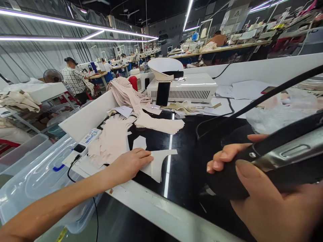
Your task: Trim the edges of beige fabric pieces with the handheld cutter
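Note:
On the glossy black tabletop point(186, 168), my left hand point(132, 163) lies with its fingers stretched over a pale cut fabric piece point(158, 166) with a curved edge. Its thumb is not clearly visible. At the right, close to the camera, my right hand point(272, 201) is wrapped round a black hand-held tool point(280, 164) with a silver metal strip; its full shape is cut off by the frame. A small pale piece point(139, 143) sits just beyond my left hand. Left of it spreads a stack of pale pink cut pieces point(111, 137), and another long stack point(160, 123) lies farther back.
A white vented box point(196, 89) stands at the back, with a phone point(163, 94) leaning on it and a white visor-shaped item point(165, 67) on top. A black cable point(252, 101) crosses the right side. Clear plastic bins point(32, 181) stand left of the table. Other people work farther off.

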